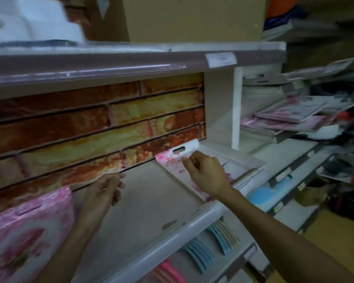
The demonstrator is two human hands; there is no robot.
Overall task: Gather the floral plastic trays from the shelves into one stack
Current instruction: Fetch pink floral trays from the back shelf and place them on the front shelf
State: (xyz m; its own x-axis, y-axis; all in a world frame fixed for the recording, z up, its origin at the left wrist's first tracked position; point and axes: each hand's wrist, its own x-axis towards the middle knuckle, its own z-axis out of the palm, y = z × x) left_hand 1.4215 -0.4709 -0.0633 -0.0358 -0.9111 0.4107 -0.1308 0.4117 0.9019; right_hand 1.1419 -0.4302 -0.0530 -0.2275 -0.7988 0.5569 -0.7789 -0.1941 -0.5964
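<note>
Pink flowery trays are not in one pile yet: the right hand pinches one floral tray at the shelf's back right corner, the left hand hangs loose, and another tray pile waits at the left edge.
</note>
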